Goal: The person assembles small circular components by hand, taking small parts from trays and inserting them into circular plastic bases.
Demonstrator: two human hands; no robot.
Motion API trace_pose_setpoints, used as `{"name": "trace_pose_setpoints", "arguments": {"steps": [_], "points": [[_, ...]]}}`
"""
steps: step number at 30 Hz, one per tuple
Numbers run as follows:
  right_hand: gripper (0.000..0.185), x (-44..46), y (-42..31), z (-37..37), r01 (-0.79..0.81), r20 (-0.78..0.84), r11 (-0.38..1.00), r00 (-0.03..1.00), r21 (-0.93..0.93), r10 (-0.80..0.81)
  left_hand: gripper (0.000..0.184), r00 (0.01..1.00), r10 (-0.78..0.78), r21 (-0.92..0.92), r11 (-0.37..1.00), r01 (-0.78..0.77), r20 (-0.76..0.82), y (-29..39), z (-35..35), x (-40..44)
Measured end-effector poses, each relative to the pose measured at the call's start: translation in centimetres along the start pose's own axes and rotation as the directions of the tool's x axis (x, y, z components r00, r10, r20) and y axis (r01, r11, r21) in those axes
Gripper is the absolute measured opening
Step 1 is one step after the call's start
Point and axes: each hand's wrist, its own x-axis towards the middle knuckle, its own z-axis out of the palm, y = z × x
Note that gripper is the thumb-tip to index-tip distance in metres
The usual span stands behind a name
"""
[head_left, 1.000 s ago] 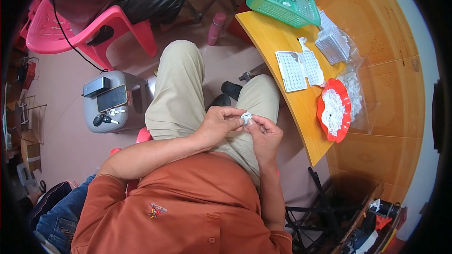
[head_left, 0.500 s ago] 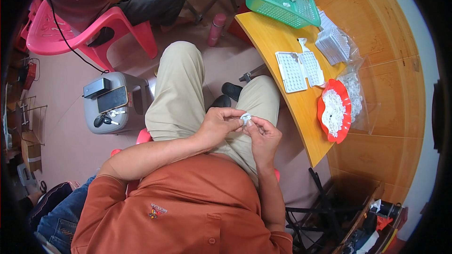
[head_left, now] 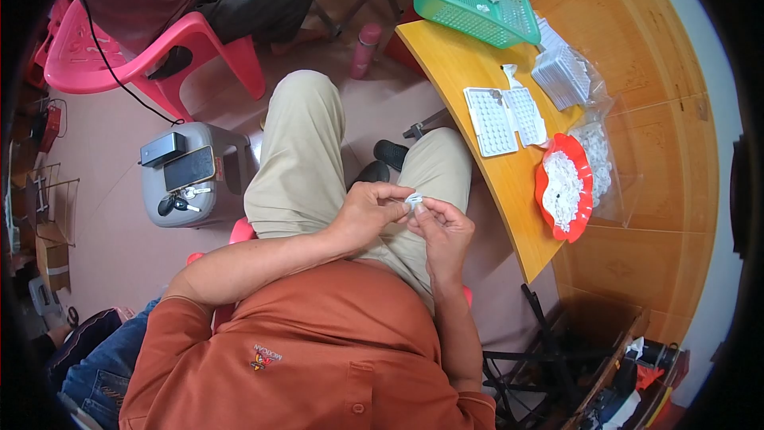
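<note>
A small white plastic piece [head_left: 414,200], roughly ring-shaped, is pinched between both hands above my lap. My left hand [head_left: 368,211] grips its left side with thumb and forefinger. On the other side, my right hand [head_left: 442,227] closes its fingertips on the same piece. Its finer details are too small to make out. To the right, a white tray with rows of round cells [head_left: 492,121] lies unfolded on the yellow table [head_left: 446,56]. A red wavy-edged dish [head_left: 586,171] beside it holds many small white parts.
A green basket [head_left: 477,28] of white pieces stands at the table's far end, near stacked white trays [head_left: 561,78]. A grey stool [head_left: 199,207] at left bears a phone [head_left: 189,168] and keys. Another person sits on a pink chair [head_left: 215,36]; a pink bottle [head_left: 365,52] stands on the floor.
Both hands keep hold of the white piece over the lap, with only a slight shift of the right fingers. The other person's arm has moved a little.
</note>
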Motion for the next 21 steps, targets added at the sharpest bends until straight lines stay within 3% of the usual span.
{"name": "trace_pose_setpoints", "arguments": {"steps": [9, 15, 21], "points": [[0.013, 0.3, 0.4, -0.1, 0.03, -0.007, 0.999, 1.0, -0.022, -0.03, 0.023, 1.0, 0.003, 0.031, 1.0, -0.003, 0.001, 0.1, 0.0, -0.1], [0.012, 0.6, 0.8, -0.4, -0.079, 0.044, 0.98, 0.996, 0.185, 0.072, 0.023, 0.999, 0.026, 0.039, 0.999, -0.027, 0.026, 0.5, 0.0, -0.2], [0.016, 1.0, 0.3, -1.1, -0.187, 0.179, 0.954, 0.973, 0.235, 0.147, 0.021, 0.999, 0.024, 0.018, 1.0, -0.025, 0.022, 0.3, 0.3, -0.2]]}}
